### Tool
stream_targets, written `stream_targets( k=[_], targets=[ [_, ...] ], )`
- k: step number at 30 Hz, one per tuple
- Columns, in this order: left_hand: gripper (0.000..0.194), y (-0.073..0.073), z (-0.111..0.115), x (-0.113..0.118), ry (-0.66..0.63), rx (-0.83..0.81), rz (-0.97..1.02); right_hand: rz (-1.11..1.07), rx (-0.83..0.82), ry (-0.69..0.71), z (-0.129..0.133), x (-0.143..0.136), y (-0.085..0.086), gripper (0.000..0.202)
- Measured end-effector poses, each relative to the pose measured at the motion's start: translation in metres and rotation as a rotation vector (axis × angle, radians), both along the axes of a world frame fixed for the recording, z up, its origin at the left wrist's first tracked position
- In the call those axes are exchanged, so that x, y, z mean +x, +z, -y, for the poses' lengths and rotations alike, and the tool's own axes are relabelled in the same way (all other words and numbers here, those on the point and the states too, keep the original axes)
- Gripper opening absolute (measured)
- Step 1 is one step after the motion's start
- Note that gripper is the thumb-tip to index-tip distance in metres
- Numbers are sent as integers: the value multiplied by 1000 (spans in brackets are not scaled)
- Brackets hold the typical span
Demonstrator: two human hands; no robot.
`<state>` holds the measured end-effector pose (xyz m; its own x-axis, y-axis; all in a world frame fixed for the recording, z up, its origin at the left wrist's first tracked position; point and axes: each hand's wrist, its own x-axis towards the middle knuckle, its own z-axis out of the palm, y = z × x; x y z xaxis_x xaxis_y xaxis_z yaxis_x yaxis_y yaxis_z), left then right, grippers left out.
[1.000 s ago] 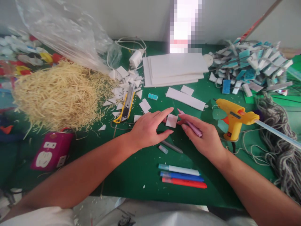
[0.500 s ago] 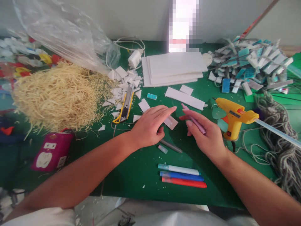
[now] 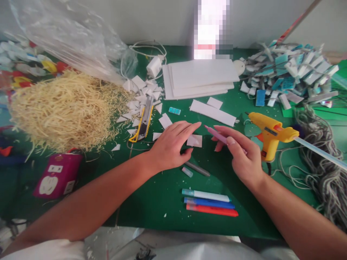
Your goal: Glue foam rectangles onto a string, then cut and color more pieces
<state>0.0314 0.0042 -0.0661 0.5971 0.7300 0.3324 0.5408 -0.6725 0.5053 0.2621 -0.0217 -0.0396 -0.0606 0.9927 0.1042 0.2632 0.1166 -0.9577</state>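
My right hand (image 3: 241, 151) grips a pink marker (image 3: 217, 135) between thumb and fingers, its tip pointing up and left. My left hand (image 3: 175, 146) is spread palm down, fingers stretched toward the marker tip, and what lies under its palm is hidden. Beside its fingertips lies a small white card piece (image 3: 194, 141). A grey marker (image 3: 198, 168) and a loose clear cap (image 3: 187, 172) are just below the left thumb. White, blue (image 3: 210, 202) and red (image 3: 213, 209) markers lie in a row nearer me.
A yellow glue gun (image 3: 271, 133) stands right of my right hand, near grey yarn (image 3: 325, 173). A yellow cutter (image 3: 145, 121) lies among white scraps. White sheets (image 3: 202, 76) are stacked behind. Straw (image 3: 65, 112) and a magenta power box (image 3: 58, 175) are at left.
The pink marker has turned in my right hand, and its tip now shows more clearly. The small card piece by my left fingertips has rotated to lie nearly level.
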Motion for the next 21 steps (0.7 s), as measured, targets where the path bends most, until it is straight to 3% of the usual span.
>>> stream_targets(
  k=[7, 21],
  targets=[
    [62, -2, 0, -2, 6, -15, 19, -62, -92, -83, -3, -1, 4, 37],
    [60, -5, -2, -1, -9, 15, 65, 57, -154, 16, -6, -4, 4, 34]
  ],
)
